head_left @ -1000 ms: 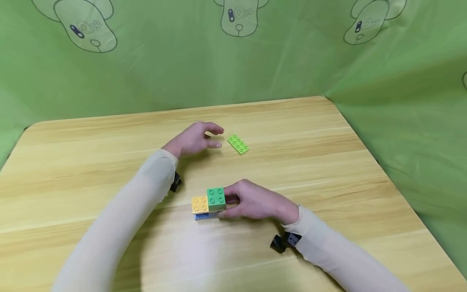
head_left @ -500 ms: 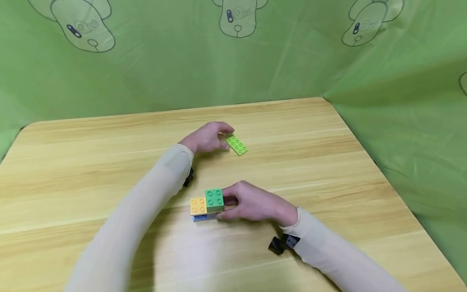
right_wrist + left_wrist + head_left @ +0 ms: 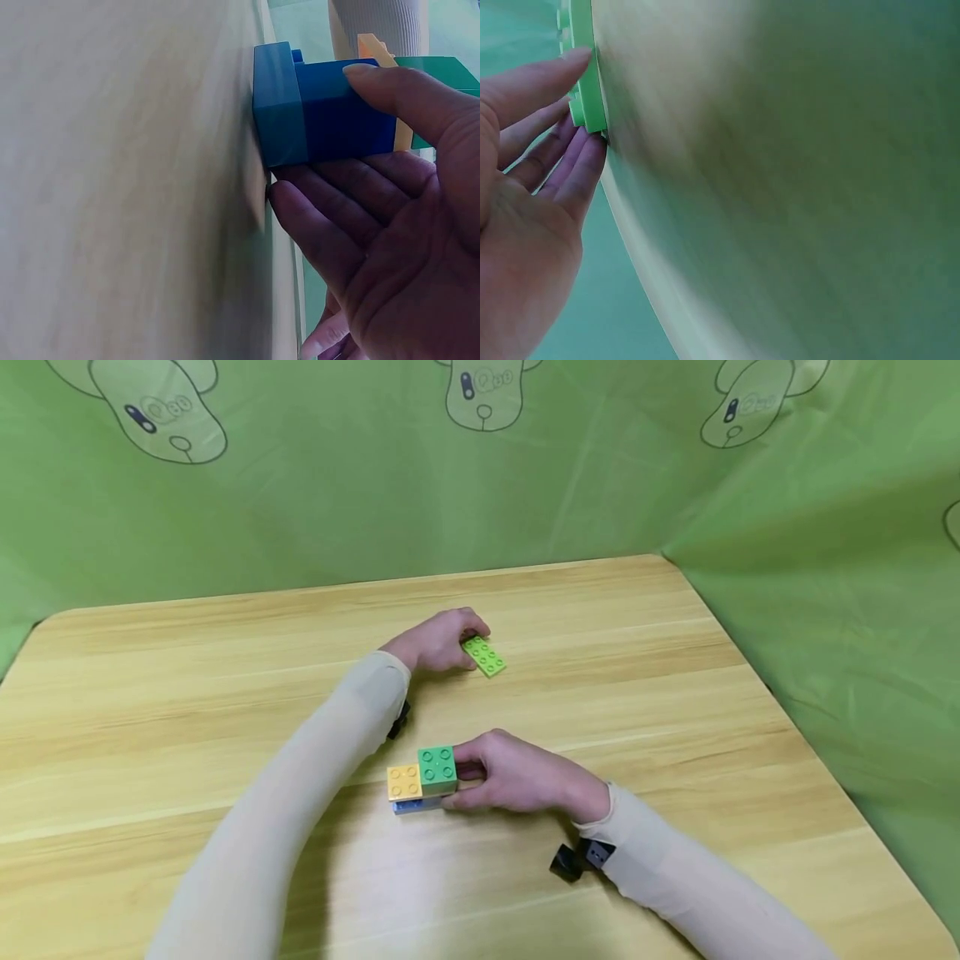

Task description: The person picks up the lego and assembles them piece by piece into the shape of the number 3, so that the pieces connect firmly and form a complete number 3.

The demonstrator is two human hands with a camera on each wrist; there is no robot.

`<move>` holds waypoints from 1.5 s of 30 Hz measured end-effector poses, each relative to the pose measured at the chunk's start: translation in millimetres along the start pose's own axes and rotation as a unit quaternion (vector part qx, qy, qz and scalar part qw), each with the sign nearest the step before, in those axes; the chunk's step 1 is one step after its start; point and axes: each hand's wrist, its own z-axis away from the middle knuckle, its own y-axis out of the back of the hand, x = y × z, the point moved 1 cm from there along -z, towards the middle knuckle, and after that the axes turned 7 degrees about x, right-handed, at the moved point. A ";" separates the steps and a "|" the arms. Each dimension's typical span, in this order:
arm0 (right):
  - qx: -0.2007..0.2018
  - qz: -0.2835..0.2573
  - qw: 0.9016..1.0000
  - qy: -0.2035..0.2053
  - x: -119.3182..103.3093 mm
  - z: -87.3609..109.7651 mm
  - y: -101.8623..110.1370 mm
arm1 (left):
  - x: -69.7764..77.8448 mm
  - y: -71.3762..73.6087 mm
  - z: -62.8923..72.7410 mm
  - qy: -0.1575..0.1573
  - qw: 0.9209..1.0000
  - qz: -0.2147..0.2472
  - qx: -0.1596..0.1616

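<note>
My left hand (image 3: 444, 642) is at the lime green eight-stud toy building plate (image 3: 488, 659) lying flat toward the back of the table. Thumb and fingers pinch its near-left end; in the left wrist view the thumb tip meets one long side of the lime green plate (image 3: 589, 90). Nearer to me, my right hand (image 3: 517, 774) grips a stack of toy bricks from the right. A green brick (image 3: 437, 767) tops it, over a yellow-orange plate (image 3: 403, 781). Beneath are a dark blue brick (image 3: 345, 112) and a lighter blue brick (image 3: 279, 109), which stands on or just above the table.
The wooden table (image 3: 637, 693) spans the view, with green printed cloth (image 3: 337, 485) behind it and at the right. Black wrist devices sit on both sleeves, one (image 3: 581, 860) hanging by the right wrist.
My left hand has moved right to the lime green plate, and its thumb and fingers have come together on its end. The right hand stays with the brick stack.
</note>
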 end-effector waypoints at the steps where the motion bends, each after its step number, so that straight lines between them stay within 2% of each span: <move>1: 0.000 0.000 1.000 0.000 -0.1 0.2 0.0 | 0.6 -0.7 -0.4 -0.006 1.000 -0.006 -0.001; 8: 0.000 0.013 1.000 0.013 -0.3 0.4 1.5 | 5.3 -2.1 -2.1 -0.016 1.000 -0.012 -0.003; 15: -0.002 0.004 1.000 0.011 0.5 1.1 1.2 | 6.8 -4.0 -2.1 0.002 1.000 -0.011 -0.006; 21: 0.000 0.013 1.000 0.013 -1.0 0.7 0.5 | 5.4 -1.4 2.4 0.014 1.000 -0.005 0.010; 27: -0.003 0.003 1.000 0.006 -2.4 1.4 1.0 | 4.4 5.7 7.8 0.024 0.999 0.015 0.028; 34: -0.006 -0.006 1.000 -0.001 -1.4 0.9 0.3 | 0.3 9.6 14.6 0.053 0.997 0.043 0.043; 41: -0.007 -0.005 1.000 -0.007 -0.1 0.5 0.6 | -6.3 12.0 23.7 0.086 0.989 0.100 0.063; 45: -0.009 -0.001 1.000 -0.011 0.9 0.2 1.2 | -9.4 15.3 29.6 0.092 0.986 0.118 0.073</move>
